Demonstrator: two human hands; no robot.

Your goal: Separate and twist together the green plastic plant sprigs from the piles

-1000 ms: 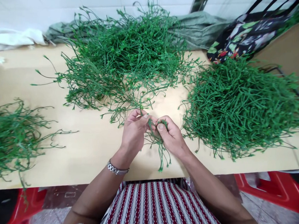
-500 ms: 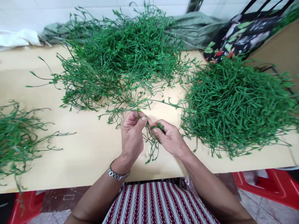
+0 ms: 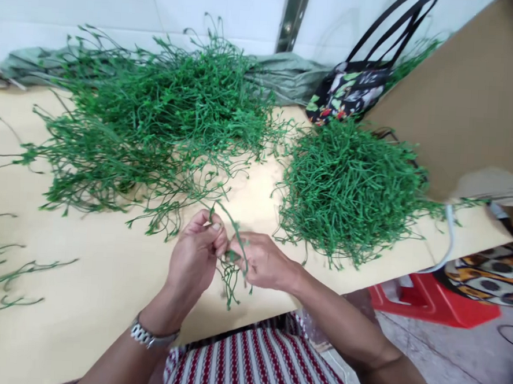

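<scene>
Holds green stems (image 3: 238, 231) in the near middle, above the table (image 3: 103, 275). Pinches some between thumb and fingers of the left hand (image 3: 194, 260); grips more in the curled right hand (image 3: 266, 263), just beside. Has a broad heap of stems (image 3: 157, 105) at the far left, a rounder heap (image 3: 347, 192) on the right, and a floral bag (image 3: 353, 92) beyond, beside brown cardboard (image 3: 470, 101).
</scene>
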